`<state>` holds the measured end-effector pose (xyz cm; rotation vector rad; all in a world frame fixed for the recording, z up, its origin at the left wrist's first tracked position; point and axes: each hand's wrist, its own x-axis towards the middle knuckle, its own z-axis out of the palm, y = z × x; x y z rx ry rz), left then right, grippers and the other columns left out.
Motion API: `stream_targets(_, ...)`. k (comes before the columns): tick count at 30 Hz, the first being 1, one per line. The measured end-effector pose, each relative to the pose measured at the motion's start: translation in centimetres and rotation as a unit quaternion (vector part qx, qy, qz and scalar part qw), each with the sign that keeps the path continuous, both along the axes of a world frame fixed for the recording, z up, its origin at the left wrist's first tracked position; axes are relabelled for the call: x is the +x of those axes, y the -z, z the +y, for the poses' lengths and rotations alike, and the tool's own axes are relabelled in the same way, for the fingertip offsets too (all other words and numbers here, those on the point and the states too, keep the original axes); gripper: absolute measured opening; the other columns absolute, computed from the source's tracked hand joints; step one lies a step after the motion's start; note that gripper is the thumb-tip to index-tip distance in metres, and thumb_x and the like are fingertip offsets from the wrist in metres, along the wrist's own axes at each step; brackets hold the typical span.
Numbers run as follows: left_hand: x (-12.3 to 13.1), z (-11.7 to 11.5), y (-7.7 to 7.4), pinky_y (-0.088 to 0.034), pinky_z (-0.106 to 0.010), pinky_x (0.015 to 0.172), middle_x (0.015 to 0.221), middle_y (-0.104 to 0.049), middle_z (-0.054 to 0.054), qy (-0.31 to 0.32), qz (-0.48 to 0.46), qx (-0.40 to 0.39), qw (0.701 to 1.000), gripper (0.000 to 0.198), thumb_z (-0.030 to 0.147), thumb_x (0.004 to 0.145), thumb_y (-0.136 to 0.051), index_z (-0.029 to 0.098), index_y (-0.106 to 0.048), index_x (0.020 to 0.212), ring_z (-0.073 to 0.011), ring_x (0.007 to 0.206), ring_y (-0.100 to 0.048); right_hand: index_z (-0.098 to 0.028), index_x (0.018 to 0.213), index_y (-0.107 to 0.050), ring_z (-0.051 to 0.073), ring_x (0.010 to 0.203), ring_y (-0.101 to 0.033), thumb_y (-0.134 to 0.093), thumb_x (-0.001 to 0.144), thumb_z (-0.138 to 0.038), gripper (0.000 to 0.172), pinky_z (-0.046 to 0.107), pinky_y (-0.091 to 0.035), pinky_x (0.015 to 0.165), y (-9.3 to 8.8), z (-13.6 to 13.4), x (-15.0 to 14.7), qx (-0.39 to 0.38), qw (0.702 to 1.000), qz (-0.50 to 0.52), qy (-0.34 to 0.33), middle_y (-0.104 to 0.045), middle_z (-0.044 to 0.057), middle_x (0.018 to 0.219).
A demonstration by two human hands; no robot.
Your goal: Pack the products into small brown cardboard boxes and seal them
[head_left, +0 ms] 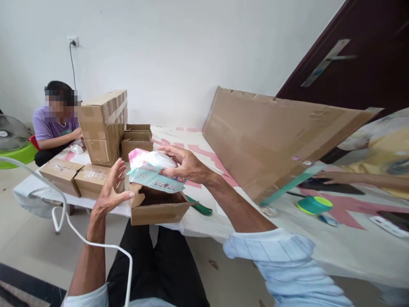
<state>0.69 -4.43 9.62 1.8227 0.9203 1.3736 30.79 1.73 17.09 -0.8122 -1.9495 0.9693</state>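
My right hand [187,164] grips a pack of wet wipes [155,170], pale blue and pink with a white lid, and holds it tilted above an open cardboard box [159,213]. That box stands at the table's front edge, just before my knees. To the left of the pack is my left hand [111,187], fingers spread and apart from it, with nothing in the palm. Beside the box on the right lies a green-handled tool [200,206], partly hidden behind the box.
Closed boxes [64,172] and a tall box stack [102,123] stand left; smaller open boxes [137,140] stand behind. A large cardboard sheet [271,132] leans on the right. One person [57,123] sits far left, another person's arm [348,177] reaches in right. A white cable [96,244] crosses my left forearm.
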Motion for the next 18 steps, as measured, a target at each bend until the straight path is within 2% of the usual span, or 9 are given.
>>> stream_targets(4, 1.6, 0.3, -3.0, -0.041, -0.062, 0.126, 0.173, -0.042, -0.012, 0.008, 0.026, 0.034, 0.999, 0.123, 0.062, 0.069, -0.095, 0.033, -0.031, 0.171, -0.0452, 0.157, -0.04, -0.018, 0.143, -0.066, 0.029, 0.118, -0.071, -0.091, 0.071, -0.038, 0.079, 0.042, -0.061, 0.099, -0.8, -1.0, -1.6, 0.001, 0.999, 0.006, -0.046, -0.073, 0.012, 0.131)
stream_targets(7, 2.5, 0.0, -3.7, -0.048, -0.06, 0.121, 0.164, -0.054, -0.01, -0.024, 0.006, 0.038, 0.999, 0.11, 0.058, 0.073, -0.093, 0.032, -0.041, 0.166, -0.0431, 0.149, -0.051, -0.018, 0.143, -0.065, 0.029, 0.119, -0.07, -0.093, 0.07, -0.042, 0.081, 0.044, -0.061, 0.1, -1.2, -1.5, -2.3, -0.001, 0.999, 0.013, -0.05, -0.072, 0.013, 0.133)
stream_targets(11, 3.2, 0.1, -3.3, -0.054, -0.056, 0.115, 0.156, -0.061, -0.01, -0.064, -0.087, 0.016, 0.994, 0.102, 0.057, 0.075, -0.091, 0.031, -0.046, 0.163, -0.0401, 0.138, -0.062, -0.021, 0.142, -0.066, 0.034, 0.135, -0.063, -0.087, 0.079, -0.06, 0.077, 0.051, -0.055, 0.112, -1.4, -2.2, -1.9, 0.032, 0.998, 0.037, -0.027, -0.067, 0.014, 0.142)
stream_targets(15, 3.9, 0.7, -4.1, -0.055, -0.054, 0.114, 0.146, -0.068, -0.012, -0.051, -0.245, 0.01, 0.968, 0.099, 0.054, 0.081, -0.087, 0.029, -0.04, 0.164, -0.0375, 0.137, -0.065, -0.027, 0.149, -0.06, 0.037, 0.15, -0.05, -0.065, 0.088, -0.084, 0.084, 0.056, -0.05, 0.118, -0.5, -3.3, -1.4, 0.068, 0.993, 0.095, 0.005, -0.054, 0.015, 0.161)
stream_targets(18, 4.5, 1.3, -5.1, -0.054, -0.054, 0.116, 0.142, -0.072, -0.012, -0.032, -0.311, 0.0, 0.95, 0.089, 0.048, 0.083, -0.086, 0.027, -0.046, 0.16, -0.0366, 0.138, -0.065, -0.028, 0.153, -0.053, 0.035, 0.145, -0.056, -0.068, 0.087, -0.084, 0.088, 0.053, -0.052, 0.117, 1.0, -3.6, -2.2, 0.069, 0.991, 0.117, 0.005, -0.055, 0.015, 0.16)
